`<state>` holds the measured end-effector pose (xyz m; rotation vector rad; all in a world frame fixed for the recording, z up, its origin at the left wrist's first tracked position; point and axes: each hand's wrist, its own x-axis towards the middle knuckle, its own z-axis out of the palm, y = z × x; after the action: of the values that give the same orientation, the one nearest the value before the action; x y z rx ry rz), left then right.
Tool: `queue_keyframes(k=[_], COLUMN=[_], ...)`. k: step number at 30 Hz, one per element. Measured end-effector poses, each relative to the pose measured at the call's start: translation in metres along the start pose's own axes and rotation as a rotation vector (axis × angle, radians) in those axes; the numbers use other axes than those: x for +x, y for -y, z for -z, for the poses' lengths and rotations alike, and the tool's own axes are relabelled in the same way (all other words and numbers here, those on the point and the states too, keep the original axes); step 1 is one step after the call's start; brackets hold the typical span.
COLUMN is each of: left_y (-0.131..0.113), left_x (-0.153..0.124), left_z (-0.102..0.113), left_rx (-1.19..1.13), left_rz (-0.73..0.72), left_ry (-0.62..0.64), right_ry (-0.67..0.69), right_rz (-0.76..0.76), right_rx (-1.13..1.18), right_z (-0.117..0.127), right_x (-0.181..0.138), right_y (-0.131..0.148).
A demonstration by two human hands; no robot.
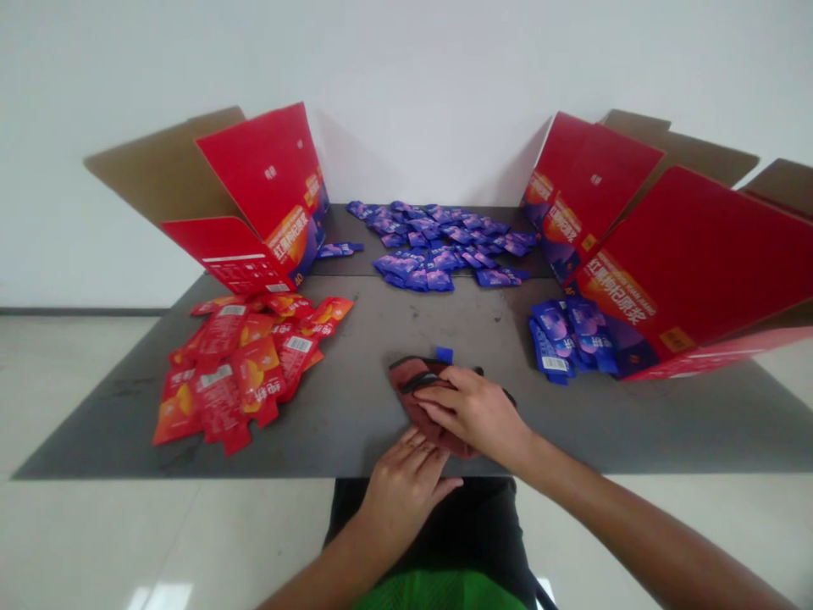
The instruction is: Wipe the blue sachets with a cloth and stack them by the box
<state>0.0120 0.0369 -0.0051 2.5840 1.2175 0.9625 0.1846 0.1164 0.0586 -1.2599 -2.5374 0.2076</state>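
Observation:
A reddish-brown cloth with dark edging (406,374) lies bunched on the table near its front edge. My right hand (479,413) presses down on the cloth, its fingers curled into the folds. A small blue tab (444,354) sticks out from under the cloth's far side; the rest of that item is hidden. My left hand (406,483) rests at the table's front edge, its fingers stretched out and their tips against the cloth's near edge. Whether anything lies under those fingertips cannot be seen.
Red sachets (254,356) are piled at the left. Many blue sachets (438,233) spread along the back, and a smaller blue pile (572,335) lies at the right. Open red cartons stand at the left (254,186) and right (692,263). The grey table (343,415) carries everything.

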Motion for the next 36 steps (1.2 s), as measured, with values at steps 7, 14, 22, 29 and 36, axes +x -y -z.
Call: queue_keyframes(k=[7,14,22,29,36], left_y=[0.003,0.001,0.003,0.004,0.02], left_x=[0.004,0.002,0.001,0.025,0.101], left_z=[0.001,0.0,0.0,0.025,0.031], left_rx=[0.035,0.011,0.054,0.051,0.181], left_rz=[-0.056,-0.019,-0.076,-0.1,0.213], left_ry=[-0.03,-0.039,-0.008,0.019,0.031], right_ry=[-0.002,-0.101,-0.04,-0.363,-0.538], right_rz=[-0.19,-0.047,-0.193,-0.277,-0.415], right_rx=[-0.183,-0.035,-0.065,0.067,0.298], right_z=[0.01,0.027,-0.007,0.034,0.027], right_x=[0.073,0.008,0.041,0.029,-0.079], right_y=[-0.053,0.007,-0.031,-0.05,-0.029])
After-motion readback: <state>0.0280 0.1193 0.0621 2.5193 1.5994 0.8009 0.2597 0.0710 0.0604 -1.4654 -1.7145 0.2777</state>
